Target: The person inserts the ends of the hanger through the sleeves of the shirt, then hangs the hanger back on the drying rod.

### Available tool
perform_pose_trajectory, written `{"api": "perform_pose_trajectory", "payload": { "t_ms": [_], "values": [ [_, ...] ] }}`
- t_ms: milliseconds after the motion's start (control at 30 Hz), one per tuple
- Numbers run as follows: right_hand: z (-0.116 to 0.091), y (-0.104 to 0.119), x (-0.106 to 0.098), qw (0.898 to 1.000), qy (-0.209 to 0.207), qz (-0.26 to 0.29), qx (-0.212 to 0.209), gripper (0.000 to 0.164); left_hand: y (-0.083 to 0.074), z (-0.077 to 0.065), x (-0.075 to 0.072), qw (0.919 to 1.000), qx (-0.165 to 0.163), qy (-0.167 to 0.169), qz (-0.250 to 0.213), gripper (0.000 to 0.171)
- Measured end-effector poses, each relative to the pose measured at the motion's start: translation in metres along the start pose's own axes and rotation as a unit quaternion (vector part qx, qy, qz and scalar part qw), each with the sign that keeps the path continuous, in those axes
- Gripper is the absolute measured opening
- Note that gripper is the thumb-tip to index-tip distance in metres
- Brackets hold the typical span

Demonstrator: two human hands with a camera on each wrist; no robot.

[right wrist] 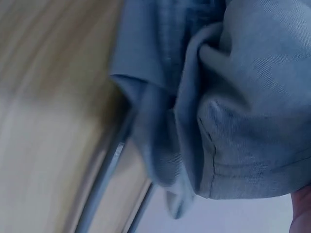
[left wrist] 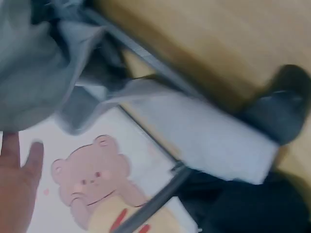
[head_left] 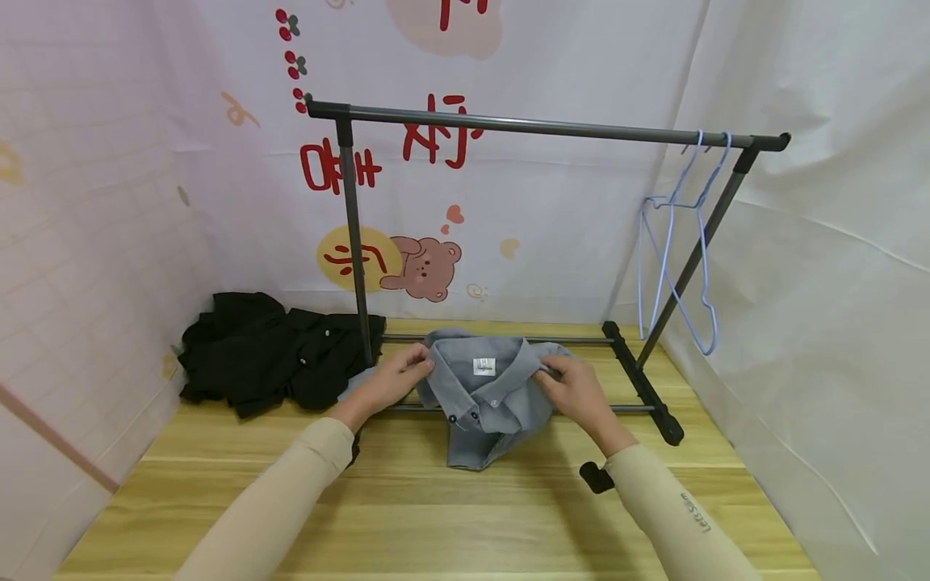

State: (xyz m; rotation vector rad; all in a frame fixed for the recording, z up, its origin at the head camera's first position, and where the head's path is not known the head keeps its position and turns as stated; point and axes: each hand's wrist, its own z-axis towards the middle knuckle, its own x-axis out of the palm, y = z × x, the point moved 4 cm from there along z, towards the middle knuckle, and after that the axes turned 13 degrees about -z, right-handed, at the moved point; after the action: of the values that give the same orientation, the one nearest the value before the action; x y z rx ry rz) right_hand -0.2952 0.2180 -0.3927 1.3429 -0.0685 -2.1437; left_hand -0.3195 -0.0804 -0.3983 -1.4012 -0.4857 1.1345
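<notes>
A grey-blue button shirt (head_left: 512, 395) hangs bunched between the two hands, its collar and white neck label facing the head camera. At the shirt's left shoulder area, the left hand (head_left: 395, 378) pinches the cloth. The right hand (head_left: 577, 393) grips the fabric on the other side, beside the collar. Blurred folds of the shirt (left wrist: 29, 73) show above the left fingers (left wrist: 31, 162) in the left wrist view. Seen from the right wrist, the shirt (right wrist: 257, 116) fills much of the picture, with a bit of the right hand (right wrist: 302, 211) at the lower right edge.
A dark metal clothes rack (head_left: 545, 126) stands behind the hands on the wooden table (head_left: 450, 516). Blue hangers (head_left: 668, 242) hang at its right end. Black clothing (head_left: 279, 355) lies heaped at the left. A small black object (head_left: 596, 478) is near the right forearm.
</notes>
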Motion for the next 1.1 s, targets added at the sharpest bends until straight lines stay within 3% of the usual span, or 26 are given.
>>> {"api": "perform_pose_trajectory", "payload": {
  "t_ms": [67,133,367,467,600,733,900,1100],
  "values": [
    [0.006,0.002,-0.005,0.999,-0.007,0.011,0.037,0.008,-0.011,0.002,-0.004,0.999,0.003,-0.037,-0.024,0.02],
    [0.01,0.003,-0.008,0.998,-0.018,0.012,0.061,0.009,-0.02,0.003,-0.008,0.9976,0.004,-0.067,-0.016,0.022],
    [0.023,0.012,-0.021,0.994,-0.06,0.029,0.082,0.029,-0.05,0.005,-0.028,0.9941,0.015,-0.107,-0.01,0.021],
    [0.027,0.014,-0.024,0.992,-0.083,0.033,0.089,0.032,-0.056,0.007,-0.036,0.9946,0.009,-0.103,-0.011,0.024],
    [0.025,0.008,-0.015,0.993,-0.058,-0.003,0.107,0.037,-0.04,0.009,-0.035,0.9987,-0.035,-0.034,0.012,0.029],
    [0.018,-0.003,-0.003,0.991,-0.017,-0.026,0.134,0.034,-0.017,0.002,-0.032,0.9962,-0.08,0.021,0.029,0.026],
    [0.012,-0.018,0.005,0.987,-0.002,-0.04,0.158,0.02,-0.001,-0.006,-0.037,0.9956,-0.086,-0.006,0.038,0.025],
    [0.006,-0.029,0.011,0.982,0.023,-0.055,0.177,0.027,0.019,-0.012,-0.046,0.9929,-0.11,-0.024,0.037,0.013]
  ]
}}
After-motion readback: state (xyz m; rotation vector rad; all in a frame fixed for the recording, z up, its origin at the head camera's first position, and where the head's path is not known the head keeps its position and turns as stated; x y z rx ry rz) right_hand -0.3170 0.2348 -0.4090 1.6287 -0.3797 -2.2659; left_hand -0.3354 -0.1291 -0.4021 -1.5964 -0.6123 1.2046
